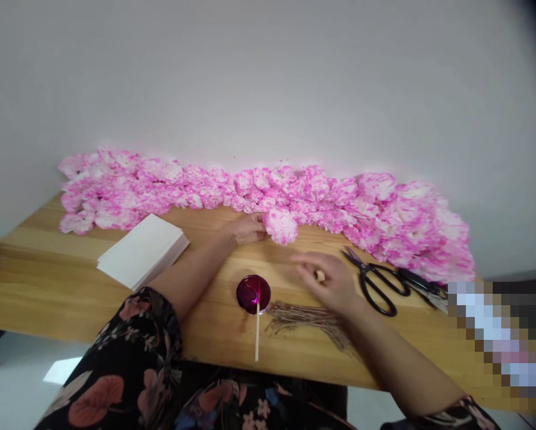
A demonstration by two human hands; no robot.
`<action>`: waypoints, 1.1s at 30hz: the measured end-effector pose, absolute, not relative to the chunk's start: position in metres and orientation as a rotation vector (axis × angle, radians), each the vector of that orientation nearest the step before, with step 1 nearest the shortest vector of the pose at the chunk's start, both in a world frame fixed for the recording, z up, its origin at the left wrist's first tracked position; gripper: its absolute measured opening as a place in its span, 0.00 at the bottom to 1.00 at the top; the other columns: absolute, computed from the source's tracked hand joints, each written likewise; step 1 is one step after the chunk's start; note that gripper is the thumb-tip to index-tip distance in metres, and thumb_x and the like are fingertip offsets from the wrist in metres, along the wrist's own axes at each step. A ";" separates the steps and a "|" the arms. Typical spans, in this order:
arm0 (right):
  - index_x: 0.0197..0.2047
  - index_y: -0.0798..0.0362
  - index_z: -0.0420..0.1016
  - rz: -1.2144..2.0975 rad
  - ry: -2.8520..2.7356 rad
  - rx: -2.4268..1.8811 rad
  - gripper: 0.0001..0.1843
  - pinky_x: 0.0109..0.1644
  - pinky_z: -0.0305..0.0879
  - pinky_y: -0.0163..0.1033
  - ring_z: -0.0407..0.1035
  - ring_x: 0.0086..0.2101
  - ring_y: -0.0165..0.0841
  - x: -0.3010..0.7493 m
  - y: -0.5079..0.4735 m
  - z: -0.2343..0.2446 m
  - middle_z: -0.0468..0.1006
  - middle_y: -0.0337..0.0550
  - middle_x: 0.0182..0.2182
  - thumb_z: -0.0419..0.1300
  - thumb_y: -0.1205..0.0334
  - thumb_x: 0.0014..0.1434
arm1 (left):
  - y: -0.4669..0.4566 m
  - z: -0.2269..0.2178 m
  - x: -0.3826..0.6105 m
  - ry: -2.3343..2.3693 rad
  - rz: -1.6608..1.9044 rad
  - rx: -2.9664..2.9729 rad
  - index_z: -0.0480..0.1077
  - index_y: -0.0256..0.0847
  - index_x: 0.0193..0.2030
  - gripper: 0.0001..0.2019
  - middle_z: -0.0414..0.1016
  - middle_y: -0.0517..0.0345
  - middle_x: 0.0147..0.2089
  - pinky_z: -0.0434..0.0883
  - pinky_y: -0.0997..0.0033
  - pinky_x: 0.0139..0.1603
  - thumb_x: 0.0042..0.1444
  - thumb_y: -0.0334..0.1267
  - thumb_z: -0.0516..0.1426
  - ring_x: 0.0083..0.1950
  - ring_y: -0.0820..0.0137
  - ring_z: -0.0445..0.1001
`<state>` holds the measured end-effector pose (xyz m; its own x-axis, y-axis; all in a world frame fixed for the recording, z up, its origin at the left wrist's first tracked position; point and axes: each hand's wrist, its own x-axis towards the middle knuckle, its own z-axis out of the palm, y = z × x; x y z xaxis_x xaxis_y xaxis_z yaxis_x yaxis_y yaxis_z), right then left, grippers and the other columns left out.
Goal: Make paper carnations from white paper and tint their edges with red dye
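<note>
Left hand (249,229) pinches pink flower (282,227) before far flower row (272,190); right hand (329,279) half-curled, contents unclear, left of scissors (363,269).

The single view looks from the wearer's head, facing forward and tilted down across a pale wooden tabletop (214,337) toward a plain grey wall (268,77). It sits close: black floral fabric sleeves (129,358) fill the lower edge, while a long bank of ruffled pink-and-white flowers (274,194) crosses mid-view, farther off.
</note>
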<state>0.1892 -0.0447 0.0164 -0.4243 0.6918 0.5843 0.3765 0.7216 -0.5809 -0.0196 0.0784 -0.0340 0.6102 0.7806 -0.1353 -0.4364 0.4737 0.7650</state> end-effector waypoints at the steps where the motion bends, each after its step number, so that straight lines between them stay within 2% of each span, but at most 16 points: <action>1: 0.44 0.48 0.78 0.511 -1.876 -0.983 0.08 0.25 0.55 0.33 0.60 0.20 0.25 0.193 -0.038 0.011 0.68 0.30 0.20 0.59 0.64 0.64 | 0.078 -0.034 -0.019 0.498 0.784 0.767 0.75 0.33 0.23 0.16 0.78 0.56 0.25 0.74 0.71 0.41 0.29 0.28 0.76 0.29 0.73 0.76; 2: 0.43 0.49 0.78 0.566 -1.685 -1.113 0.06 0.24 0.55 0.32 0.59 0.20 0.25 0.195 -0.031 0.006 0.66 0.30 0.19 0.60 0.60 0.63 | 0.078 -0.033 -0.018 0.481 0.783 0.785 0.75 0.33 0.23 0.16 0.78 0.56 0.26 0.74 0.71 0.42 0.29 0.29 0.76 0.31 0.72 0.77; 5: 0.43 0.52 0.77 0.792 -1.381 -1.252 0.12 0.25 0.57 0.33 0.60 0.20 0.26 0.198 -0.014 -0.005 0.64 0.29 0.18 0.62 0.54 0.61 | 0.075 -0.031 -0.015 0.468 0.802 0.805 0.75 0.34 0.25 0.16 0.79 0.55 0.28 0.75 0.69 0.46 0.30 0.30 0.76 0.37 0.68 0.80; 9: 0.42 0.54 0.77 0.997 -1.433 -1.283 0.15 0.28 0.62 0.35 0.64 0.23 0.28 0.191 -0.009 -0.007 0.74 0.36 0.25 0.64 0.54 0.54 | 0.069 -0.030 -0.008 0.489 0.791 0.813 0.76 0.34 0.29 0.17 0.80 0.52 0.31 0.74 0.67 0.49 0.30 0.28 0.75 0.42 0.64 0.80; 12: 0.39 0.54 0.77 0.952 -1.491 -1.269 0.13 0.33 0.64 0.36 0.67 0.27 0.31 0.184 -0.013 -0.006 0.78 0.40 0.29 0.64 0.57 0.50 | 0.065 -0.030 -0.004 0.487 0.777 0.839 0.76 0.33 0.30 0.19 0.80 0.52 0.30 0.74 0.67 0.47 0.29 0.30 0.76 0.41 0.64 0.80; 18: 0.33 0.52 0.76 0.900 -1.436 -1.230 0.09 0.37 0.66 0.38 0.69 0.31 0.33 0.182 -0.014 -0.008 0.79 0.40 0.29 0.63 0.58 0.48 | 0.057 -0.025 0.004 0.545 0.742 0.970 0.76 0.32 0.30 0.21 0.80 0.52 0.31 0.72 0.68 0.46 0.26 0.33 0.75 0.42 0.64 0.79; 23: 0.32 0.52 0.77 0.911 -1.404 -1.222 0.08 0.37 0.66 0.38 0.69 0.30 0.33 0.182 -0.014 -0.009 0.79 0.39 0.28 0.63 0.58 0.49 | 0.054 -0.015 0.004 0.665 0.751 1.140 0.77 0.33 0.29 0.19 0.79 0.56 0.29 0.69 0.73 0.41 0.27 0.36 0.74 0.37 0.68 0.77; 29: 0.34 0.53 0.80 0.787 -1.465 -1.328 0.09 0.34 0.61 0.37 0.67 0.27 0.32 0.182 -0.015 -0.011 0.79 0.39 0.27 0.63 0.57 0.51 | 0.052 -0.008 0.006 0.707 0.758 1.286 0.79 0.36 0.32 0.16 0.79 0.58 0.29 0.68 0.74 0.41 0.33 0.35 0.73 0.35 0.70 0.76; 33: 0.33 0.53 0.79 0.768 -1.475 -1.357 0.10 0.34 0.60 0.37 0.66 0.27 0.31 0.186 -0.012 -0.013 0.78 0.39 0.26 0.62 0.57 0.51 | 0.054 -0.011 0.012 0.718 0.782 1.292 0.78 0.36 0.30 0.16 0.78 0.60 0.27 0.67 0.74 0.41 0.32 0.36 0.73 0.33 0.71 0.75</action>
